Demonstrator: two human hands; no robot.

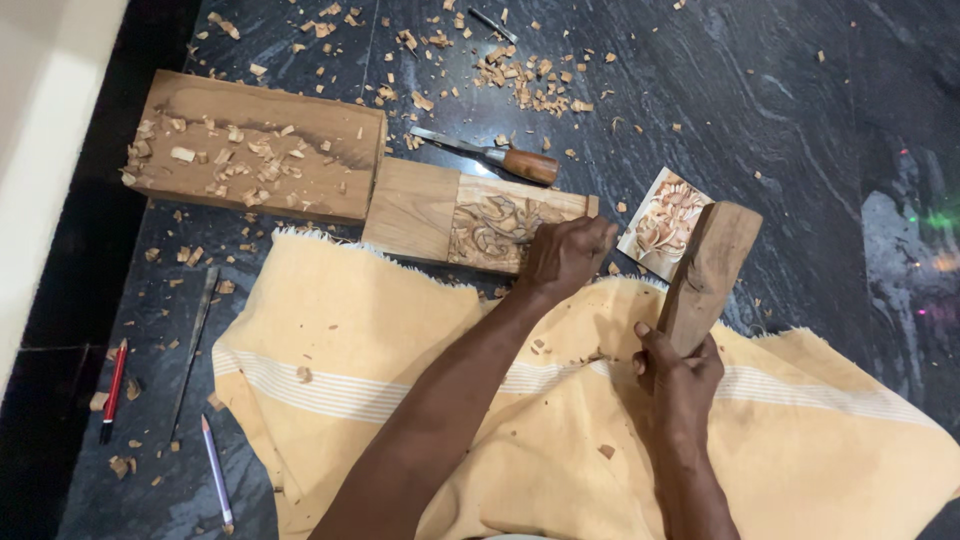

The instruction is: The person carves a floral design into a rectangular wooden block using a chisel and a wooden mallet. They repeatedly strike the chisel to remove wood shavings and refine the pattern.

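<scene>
1. Both hands are occupied. Left hand point(566, 256) is closed in a fist and rests on the right end of the carved wooden plank point(478, 216); whatever tool it may hold is hidden inside the fist.
2. Right hand point(678, 370) is clenched around the lower end of a wooden mallet point(708, 272), which stands tilted, its head up and just right of the left hand, apart from it.
3. Carved wooden plank lies on the dark stone floor point(760, 110), just beyond the edge of the yellow cloth point(360, 340). Its left half is plain; its right half bears a relief carving, partly covered by the left hand.
4. Larger wooden block point(255, 145) sits touching the plank's left end, its top strewn with wood chips.
5. Chisel with a wooden handle point(490, 153) lies on the floor just behind the plank.
6. Reference picture of a carving point(660, 222) lies on the floor between the plank's right end and the mallet, partly hidden by the mallet.
7. Wood chips point(520, 80) are scattered over the floor, thickest beyond the chisel.
8. Red pencil point(113, 388), a thin dark metal tool point(194, 345) and a pale pencil point(217, 474) lie on the floor left of the cloth, well apart from both hands.
</scene>
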